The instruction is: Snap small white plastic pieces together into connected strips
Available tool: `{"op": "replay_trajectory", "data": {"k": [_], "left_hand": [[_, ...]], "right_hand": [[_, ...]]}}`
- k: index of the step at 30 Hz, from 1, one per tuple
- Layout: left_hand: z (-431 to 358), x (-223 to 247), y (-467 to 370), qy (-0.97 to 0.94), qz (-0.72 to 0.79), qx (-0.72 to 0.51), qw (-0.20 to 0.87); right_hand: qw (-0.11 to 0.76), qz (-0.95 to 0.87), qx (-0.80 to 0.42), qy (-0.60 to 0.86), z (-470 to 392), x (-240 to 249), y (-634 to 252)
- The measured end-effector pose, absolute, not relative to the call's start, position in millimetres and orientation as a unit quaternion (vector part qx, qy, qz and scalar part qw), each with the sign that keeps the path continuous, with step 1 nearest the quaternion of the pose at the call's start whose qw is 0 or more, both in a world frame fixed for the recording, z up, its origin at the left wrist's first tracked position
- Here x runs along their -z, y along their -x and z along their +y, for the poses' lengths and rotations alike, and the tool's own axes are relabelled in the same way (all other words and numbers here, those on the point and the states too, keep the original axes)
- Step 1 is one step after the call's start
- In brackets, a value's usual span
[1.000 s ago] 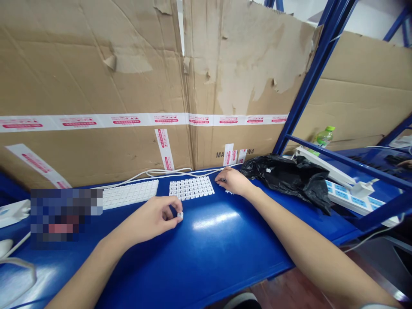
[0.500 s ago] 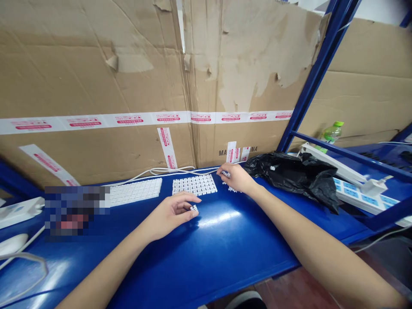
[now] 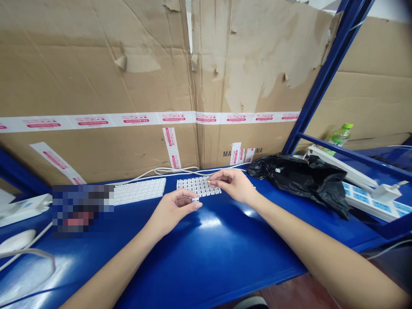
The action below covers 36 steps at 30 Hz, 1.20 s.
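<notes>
Between the thumb and fingers of my left hand is a small white block with dark marks; its exact kind does not show. My right hand is pinched just above the right part of a grid of small white pieces with dark gaps. A tiny pale thing shows at its fingertips, too small to name. Left of that grid lies a plainer white sheet of similar small pieces. My right hand and wrist hide whatever lies behind them on the blue table.
A crumpled black plastic bag lies to the right, beside a white power strip and a green-capped bottle. White cables run along the cardboard wall. A blue post rises at the right. A blurred patch covers something at left.
My right hand has come left, from the pieces on the right to the middle grid. My left hand has closed more around its block and turned it. The view has shifted slightly.
</notes>
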<state>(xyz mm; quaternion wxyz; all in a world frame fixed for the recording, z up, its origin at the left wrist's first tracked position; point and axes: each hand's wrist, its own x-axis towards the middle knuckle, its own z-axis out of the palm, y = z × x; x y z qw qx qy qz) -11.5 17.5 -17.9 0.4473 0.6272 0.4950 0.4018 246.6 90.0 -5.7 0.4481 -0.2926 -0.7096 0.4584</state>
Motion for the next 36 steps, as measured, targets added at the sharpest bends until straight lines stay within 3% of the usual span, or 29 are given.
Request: {"op": "replay_trajectory", "data": {"k": [6, 16, 26, 36], "left_hand": [[15.3, 13.4, 12.5, -0.609, 0.489, -0.409, 0.472], [11.4, 8.6, 4.8, -0.595, 0.442, -0.462, 0.487], [8.3, 9.8, 1.3, -0.599, 0.448, -0.471, 0.468], [6.0, 6.2, 0.0, -0.605, 0.439, -0.455, 0.484]], "right_hand": [[0.412, -0.7, -0.509, 0.284, 76.7, 5.8, -240.5], [0.452, -0.719, -0.474, 0.232, 60.8, 2.8, -231.0], [0.475, -0.795, -0.31, 0.214, 53.2, -1.6, -229.6], [0.464, -0.842, -0.225, 0.16, 49.9, -4.3, -230.9]]}}
